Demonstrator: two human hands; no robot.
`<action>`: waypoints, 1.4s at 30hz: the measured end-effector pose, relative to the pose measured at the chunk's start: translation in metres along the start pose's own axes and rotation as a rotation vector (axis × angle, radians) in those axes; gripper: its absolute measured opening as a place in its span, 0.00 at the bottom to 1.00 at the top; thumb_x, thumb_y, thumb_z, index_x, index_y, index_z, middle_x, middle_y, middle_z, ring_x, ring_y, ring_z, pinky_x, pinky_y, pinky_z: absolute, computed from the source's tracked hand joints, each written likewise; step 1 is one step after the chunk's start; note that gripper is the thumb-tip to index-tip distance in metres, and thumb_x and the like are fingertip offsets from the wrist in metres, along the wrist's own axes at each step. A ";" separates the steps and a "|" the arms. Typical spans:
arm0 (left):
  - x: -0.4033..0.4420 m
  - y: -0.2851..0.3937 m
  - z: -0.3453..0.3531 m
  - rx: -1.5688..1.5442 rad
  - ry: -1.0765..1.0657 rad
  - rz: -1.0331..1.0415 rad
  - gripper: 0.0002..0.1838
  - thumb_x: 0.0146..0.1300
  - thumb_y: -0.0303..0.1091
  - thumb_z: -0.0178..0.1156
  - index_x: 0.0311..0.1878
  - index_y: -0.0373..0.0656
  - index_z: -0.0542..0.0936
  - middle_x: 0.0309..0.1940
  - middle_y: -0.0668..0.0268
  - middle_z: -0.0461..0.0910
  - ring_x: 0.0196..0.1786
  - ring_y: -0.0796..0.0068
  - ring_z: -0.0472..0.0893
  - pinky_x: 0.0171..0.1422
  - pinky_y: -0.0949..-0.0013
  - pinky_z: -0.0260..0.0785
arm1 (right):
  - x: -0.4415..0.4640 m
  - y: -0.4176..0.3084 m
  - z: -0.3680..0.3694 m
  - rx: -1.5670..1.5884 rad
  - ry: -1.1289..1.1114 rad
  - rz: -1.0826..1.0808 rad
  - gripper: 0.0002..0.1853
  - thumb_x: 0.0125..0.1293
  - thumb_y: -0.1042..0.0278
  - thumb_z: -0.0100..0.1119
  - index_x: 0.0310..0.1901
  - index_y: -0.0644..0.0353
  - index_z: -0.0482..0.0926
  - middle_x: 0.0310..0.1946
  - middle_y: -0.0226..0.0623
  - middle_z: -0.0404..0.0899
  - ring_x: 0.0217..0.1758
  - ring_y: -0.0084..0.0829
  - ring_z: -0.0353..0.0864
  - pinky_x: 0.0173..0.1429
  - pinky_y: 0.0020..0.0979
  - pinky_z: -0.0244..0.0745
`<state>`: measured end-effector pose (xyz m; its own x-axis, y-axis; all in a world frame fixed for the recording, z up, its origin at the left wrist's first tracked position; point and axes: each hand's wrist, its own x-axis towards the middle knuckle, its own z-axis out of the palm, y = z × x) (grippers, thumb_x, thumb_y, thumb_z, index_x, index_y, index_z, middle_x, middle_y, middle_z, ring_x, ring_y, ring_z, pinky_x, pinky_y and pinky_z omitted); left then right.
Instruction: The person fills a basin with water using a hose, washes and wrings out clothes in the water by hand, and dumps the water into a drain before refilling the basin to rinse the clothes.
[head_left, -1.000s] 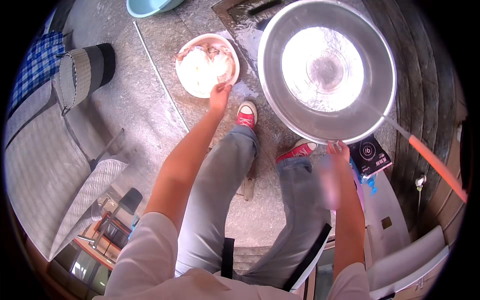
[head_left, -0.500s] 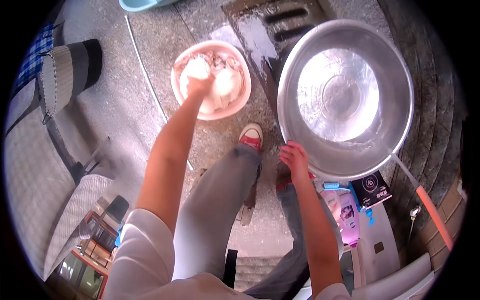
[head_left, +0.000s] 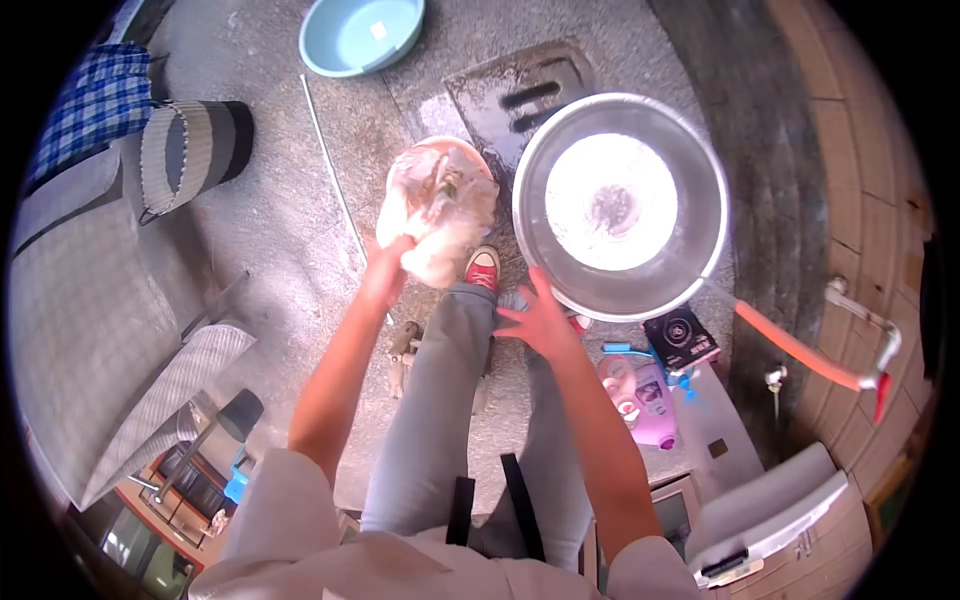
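My left hand (head_left: 387,272) is closed on the near left edge of a bundle of white cloth (head_left: 438,215), which is held up over a pink basin (head_left: 470,150) and hides most of it. Its fingers are partly hidden by the cloth and slightly blurred. My right hand (head_left: 540,318) has its fingers spread and holds nothing. It is at the near left rim of a large metal basin (head_left: 700,275), and I cannot tell whether a fingertip touches the rim. Some water shows in the metal basin, and an orange hose (head_left: 795,343) leads to it.
A light blue basin (head_left: 345,50) sits at the top. A floor drain (head_left: 480,95) lies beyond the pink basin, a thin white rod (head_left: 335,175) left of it. A pink bottle (head_left: 655,405) and black packet (head_left: 680,338) lie near the metal basin. A wicker basket (head_left: 180,155) stands left.
My left hand has come back toward me, lifting the white cloth up from inside the pink basin. My right hand has spread its fingers near the metal rim. The view has shifted.
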<state>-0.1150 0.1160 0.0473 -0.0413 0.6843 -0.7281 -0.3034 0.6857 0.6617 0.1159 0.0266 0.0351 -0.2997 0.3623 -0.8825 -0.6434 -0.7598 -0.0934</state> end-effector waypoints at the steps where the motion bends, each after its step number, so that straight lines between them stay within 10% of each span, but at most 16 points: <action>1: -0.035 0.013 0.022 -0.062 -0.006 -0.021 0.22 0.48 0.23 0.53 0.50 0.30 0.69 0.41 0.59 0.75 0.42 0.70 0.77 0.46 0.70 0.70 | -0.015 -0.004 0.014 0.113 0.001 0.061 0.40 0.56 0.40 0.52 0.65 0.43 0.45 0.67 0.40 0.41 0.65 0.59 0.50 0.55 0.63 0.59; 3: -0.100 0.043 0.065 -0.115 -0.087 -0.065 0.24 0.46 0.22 0.54 0.51 0.32 0.68 0.42 0.60 0.75 0.43 0.71 0.77 0.47 0.71 0.70 | -0.040 -0.014 0.030 0.228 -0.278 0.097 0.46 0.53 0.35 0.53 0.67 0.40 0.40 0.68 0.39 0.38 0.65 0.55 0.52 0.57 0.62 0.58; 7: -0.196 0.055 0.137 -0.046 -0.341 -0.021 0.30 0.44 0.19 0.52 0.56 0.32 0.63 0.47 0.58 0.72 0.49 0.67 0.74 0.54 0.67 0.68 | -0.079 -0.030 0.021 0.564 -0.492 -0.246 0.26 0.65 0.47 0.41 0.56 0.58 0.64 0.52 0.40 0.70 0.55 0.39 0.69 0.60 0.41 0.64; 10: -0.229 0.066 0.172 -0.201 -0.457 -0.185 0.29 0.46 0.20 0.53 0.56 0.33 0.62 0.47 0.59 0.72 0.49 0.69 0.74 0.55 0.67 0.67 | -0.164 -0.060 0.000 0.008 -0.144 -0.451 0.24 0.65 0.50 0.40 0.55 0.60 0.66 0.52 0.42 0.70 0.55 0.39 0.69 0.60 0.41 0.64; 16: -0.269 0.061 0.198 -0.160 -0.515 -0.226 0.26 0.52 0.28 0.58 0.55 0.35 0.65 0.48 0.60 0.73 0.50 0.72 0.74 0.54 0.71 0.66 | -0.256 -0.101 -0.010 0.241 0.015 -0.366 0.24 0.65 0.51 0.39 0.53 0.62 0.67 0.51 0.43 0.71 0.54 0.39 0.71 0.58 0.40 0.67; 23: -0.252 0.031 0.180 0.047 -0.704 -0.337 0.26 0.59 0.47 0.55 0.57 0.45 0.67 0.55 0.70 0.68 0.59 0.78 0.65 0.63 0.65 0.56 | -0.362 -0.145 0.019 0.091 0.000 -0.742 0.22 0.65 0.56 0.40 0.52 0.65 0.68 0.49 0.46 0.72 0.51 0.39 0.74 0.56 0.39 0.70; 27: -0.193 -0.032 0.168 0.565 -0.355 -0.051 0.41 0.48 0.48 0.65 0.62 0.39 0.60 0.57 0.61 0.65 0.61 0.67 0.62 0.65 0.62 0.53 | -0.421 -0.170 0.038 0.233 0.043 -0.782 0.24 0.66 0.54 0.38 0.56 0.64 0.65 0.54 0.47 0.68 0.55 0.42 0.70 0.61 0.42 0.65; 29: -0.174 -0.047 0.179 0.842 -0.182 0.409 0.55 0.38 0.47 0.72 0.66 0.41 0.49 0.64 0.48 0.50 0.68 0.54 0.49 0.68 0.59 0.48 | -0.442 -0.177 0.027 0.190 -0.028 -0.841 0.24 0.66 0.54 0.38 0.56 0.64 0.65 0.54 0.47 0.68 0.55 0.43 0.69 0.61 0.42 0.64; 33: -0.106 -0.075 0.238 0.612 -0.505 0.657 0.56 0.36 0.43 0.74 0.66 0.38 0.50 0.64 0.49 0.51 0.68 0.53 0.48 0.69 0.61 0.46 | -0.486 -0.179 0.029 0.159 -0.302 -0.906 0.24 0.62 0.57 0.41 0.54 0.65 0.67 0.52 0.46 0.71 0.53 0.42 0.71 0.57 0.41 0.68; 35: -0.137 -0.028 0.280 0.430 -0.768 0.315 0.41 0.49 0.43 0.66 0.62 0.37 0.58 0.60 0.52 0.61 0.64 0.58 0.60 0.67 0.62 0.52 | -0.492 -0.183 0.020 0.155 -0.248 -0.915 0.23 0.62 0.57 0.40 0.54 0.64 0.68 0.51 0.45 0.71 0.53 0.42 0.71 0.57 0.41 0.68; 37: -0.174 0.014 0.309 -0.234 -0.925 -0.459 0.23 0.61 0.44 0.52 0.55 0.39 0.69 0.48 0.58 0.75 0.46 0.62 0.77 0.53 0.61 0.70 | -0.486 -0.192 -0.005 0.172 -0.416 -0.849 0.23 0.61 0.57 0.40 0.52 0.64 0.69 0.50 0.45 0.72 0.52 0.42 0.72 0.57 0.41 0.68; 42: -0.204 0.029 0.345 -0.318 -0.941 -0.311 0.22 0.63 0.46 0.46 0.53 0.40 0.70 0.50 0.56 0.74 0.48 0.61 0.77 0.54 0.57 0.69 | -0.502 -0.187 -0.018 0.251 -0.137 -0.956 0.22 0.61 0.57 0.41 0.52 0.64 0.69 0.49 0.45 0.73 0.50 0.43 0.73 0.56 0.41 0.68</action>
<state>0.2133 0.0820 0.2772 0.7993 0.4995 -0.3340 -0.4164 0.8612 0.2915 0.3998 -0.0228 0.4876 0.3533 0.8335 -0.4247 -0.7821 0.0140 -0.6230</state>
